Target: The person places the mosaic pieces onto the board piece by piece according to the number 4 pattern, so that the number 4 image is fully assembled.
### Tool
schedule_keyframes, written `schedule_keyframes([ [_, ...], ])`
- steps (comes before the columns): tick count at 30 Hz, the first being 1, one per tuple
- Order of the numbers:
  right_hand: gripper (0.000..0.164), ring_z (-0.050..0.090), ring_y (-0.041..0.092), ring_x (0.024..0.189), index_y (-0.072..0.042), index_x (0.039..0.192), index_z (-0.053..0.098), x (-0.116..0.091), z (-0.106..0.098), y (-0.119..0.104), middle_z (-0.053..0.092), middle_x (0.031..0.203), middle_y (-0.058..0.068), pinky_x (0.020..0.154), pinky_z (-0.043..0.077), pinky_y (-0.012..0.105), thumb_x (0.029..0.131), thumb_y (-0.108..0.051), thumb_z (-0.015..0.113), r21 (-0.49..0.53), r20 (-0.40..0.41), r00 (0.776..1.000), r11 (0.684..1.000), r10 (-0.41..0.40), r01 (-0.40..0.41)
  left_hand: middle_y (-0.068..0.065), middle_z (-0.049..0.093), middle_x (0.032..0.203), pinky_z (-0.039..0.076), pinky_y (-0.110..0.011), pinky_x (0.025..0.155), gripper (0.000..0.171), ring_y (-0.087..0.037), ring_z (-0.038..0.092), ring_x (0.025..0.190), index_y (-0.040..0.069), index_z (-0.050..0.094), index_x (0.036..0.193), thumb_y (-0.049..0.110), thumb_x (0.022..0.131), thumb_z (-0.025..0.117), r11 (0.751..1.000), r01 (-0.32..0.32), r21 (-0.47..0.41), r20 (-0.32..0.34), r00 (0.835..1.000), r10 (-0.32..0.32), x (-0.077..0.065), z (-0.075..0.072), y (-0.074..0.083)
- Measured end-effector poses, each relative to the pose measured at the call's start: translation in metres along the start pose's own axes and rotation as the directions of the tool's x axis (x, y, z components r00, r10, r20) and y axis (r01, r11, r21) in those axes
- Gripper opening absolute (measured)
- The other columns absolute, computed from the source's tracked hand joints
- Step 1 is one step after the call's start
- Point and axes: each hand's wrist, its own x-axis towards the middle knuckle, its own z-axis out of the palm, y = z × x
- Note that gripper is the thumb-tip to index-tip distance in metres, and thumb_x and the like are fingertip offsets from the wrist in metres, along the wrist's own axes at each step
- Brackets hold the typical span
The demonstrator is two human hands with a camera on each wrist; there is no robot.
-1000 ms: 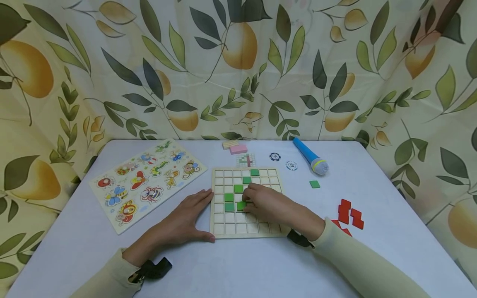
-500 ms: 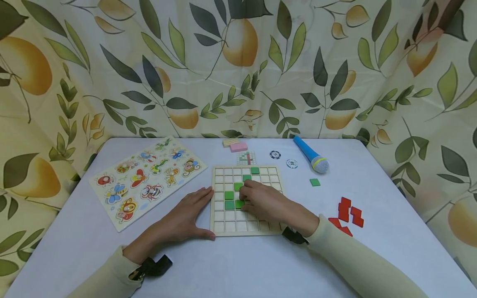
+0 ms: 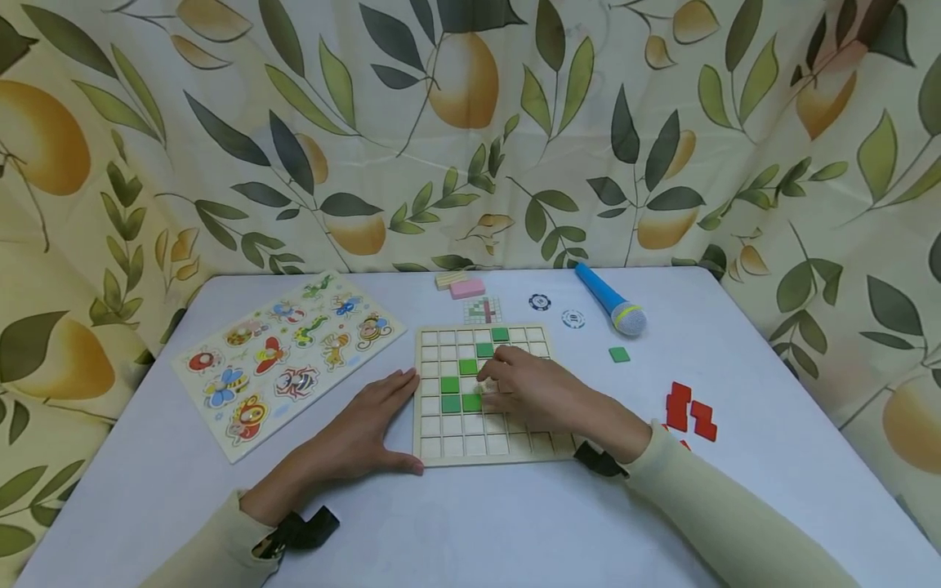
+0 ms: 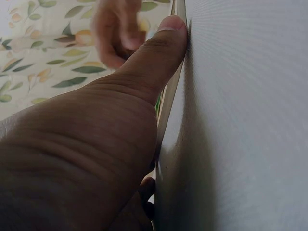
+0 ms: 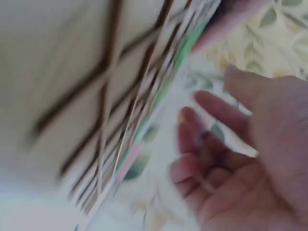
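Observation:
A wooden grid board (image 3: 456, 461) lies flat on the table, with several green square tiles (image 3: 450, 385) set in its cells in a stepped line. My left hand (image 3: 360, 433) rests at the board's left edge, fingers straight and the thumb by the near corner. In the left wrist view the thumb (image 4: 159, 53) lies along the frame. Over the middle of the board hovers my right hand (image 3: 532, 392), partly hiding the cells there. The right wrist view shows its fingers loosely curled with nothing between them. Just left of its fingertips sits a green tile (image 3: 471, 403) in a cell.
At left lies an insect picture puzzle board (image 3: 272, 392). Behind the grid are a small pattern card (image 3: 481, 310), pink block (image 3: 467, 288), wooden block (image 3: 450, 280) and two poker chips (image 3: 540, 302). A blue microphone (image 3: 606, 298), loose green tile (image 3: 619, 354) and red tiles (image 3: 678, 407) lie right.
My right hand has come off the green tile it was fingering and shifted slightly right, leaving the tile in its cell. The left hand stays where it was.

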Motion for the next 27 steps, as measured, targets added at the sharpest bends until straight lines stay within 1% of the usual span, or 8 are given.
schedule_keyframes([
  [4, 0.023, 0.064, 0.013, 0.099, -0.015, 0.128, 0.071, -0.025, -0.017, 0.026, 0.072, 0.121, 0.003, 0.084, 0.060, 0.028, 0.106, -0.020, 0.068, 0.140, -0.175, 0.979, 0.987, 0.103, -0.079, -0.004, 0.017, 0.181, 0.023, -0.060, 0.135, 0.130, -0.035, 0.015, 0.169, 0.019, 0.023, 0.172, 0.066, 0.072, 0.091, 1.000, 0.004, 0.000, -0.003, 1.000, -0.004, -0.002, 0.000, 0.000],
  [8, 0.021, 0.065, 0.017, 0.089, -0.014, 0.127, 0.070, -0.055, -0.027, 0.059, 0.074, 0.119, 0.009, 0.078, 0.057, 0.018, 0.108, -0.012, 0.063, 0.363, -0.302, 0.902, 0.912, 0.309, -0.191, -0.003, 0.018, 0.181, 0.024, -0.060, 0.135, 0.130, -0.035, 0.016, 0.168, 0.018, 0.023, 0.172, 0.066, 0.071, 0.092, 1.000, 0.015, 0.000, -0.001, 1.000, -0.015, -0.004, -0.001, 0.000],
  [12, 0.021, 0.068, 0.023, 0.093, -0.010, 0.129, 0.067, -0.076, -0.026, 0.088, 0.071, 0.124, 0.015, 0.076, 0.061, 0.018, 0.110, -0.015, 0.059, 0.537, -0.302, 0.801, 0.786, 0.517, -0.305, -0.004, 0.019, 0.181, 0.024, -0.060, 0.135, 0.131, -0.035, 0.016, 0.168, 0.018, 0.024, 0.172, 0.068, 0.071, 0.091, 1.000, 0.021, 0.007, 0.003, 1.000, -0.021, -0.006, 0.000, -0.002],
  [15, 0.025, 0.064, 0.027, 0.102, -0.011, 0.134, 0.065, -0.080, -0.024, 0.106, 0.066, 0.131, 0.018, 0.075, 0.061, 0.017, 0.111, -0.018, 0.058, 0.587, -0.255, 0.732, 0.703, 0.631, -0.401, -0.004, 0.018, 0.181, 0.025, -0.060, 0.135, 0.130, -0.035, 0.016, 0.168, 0.018, 0.024, 0.172, 0.069, 0.071, 0.090, 1.000, 0.019, 0.006, -0.001, 1.000, -0.019, -0.006, 0.000, -0.002],
  [17, 0.028, 0.061, 0.028, 0.106, -0.013, 0.137, 0.064, -0.081, -0.022, 0.115, 0.063, 0.134, 0.019, 0.073, 0.058, 0.016, 0.111, -0.019, 0.057, 0.567, -0.220, 0.700, 0.673, 0.680, -0.475, -0.004, 0.018, 0.181, 0.025, -0.061, 0.134, 0.130, -0.036, 0.017, 0.168, 0.018, 0.024, 0.172, 0.069, 0.072, 0.090, 1.000, 0.011, -0.001, -0.005, 1.000, -0.011, -0.006, 0.000, -0.003],
  [19, 0.031, 0.059, 0.029, 0.107, -0.013, 0.140, 0.063, -0.081, -0.019, 0.122, 0.061, 0.136, 0.020, 0.070, 0.056, 0.017, 0.110, -0.018, 0.056, 0.524, -0.197, 0.688, 0.668, 0.698, -0.529, -0.004, 0.018, 0.181, 0.024, -0.061, 0.134, 0.130, -0.036, 0.017, 0.168, 0.018, 0.024, 0.172, 0.068, 0.072, 0.090, 1.000, 0.008, -0.006, -0.004, 1.000, -0.008, -0.006, 0.000, -0.003],
  [21, 0.034, 0.058, 0.031, 0.106, -0.012, 0.142, 0.062, -0.082, -0.016, 0.127, 0.059, 0.137, 0.022, 0.069, 0.054, 0.020, 0.109, -0.016, 0.055, 0.473, -0.184, 0.691, 0.679, 0.699, -0.561, -0.005, 0.019, 0.181, 0.024, -0.062, 0.134, 0.129, -0.037, 0.017, 0.168, 0.017, 0.024, 0.171, 0.068, 0.072, 0.090, 1.000, -0.001, -0.006, -0.007, 1.000, 0.001, -0.005, 0.001, -0.003],
  [27, 0.046, 0.057, 0.031, 0.101, -0.006, 0.150, 0.057, -0.081, -0.009, 0.131, 0.051, 0.143, 0.025, 0.071, 0.051, 0.025, 0.105, -0.011, 0.061, 0.334, -0.157, 0.741, 0.741, 0.653, -0.582, -0.003, 0.019, 0.181, 0.024, -0.061, 0.134, 0.129, -0.036, 0.017, 0.168, 0.018, 0.024, 0.172, 0.070, 0.073, 0.088, 1.000, -0.012, 0.006, -0.008, 1.000, 0.012, -0.002, 0.000, -0.002],
])
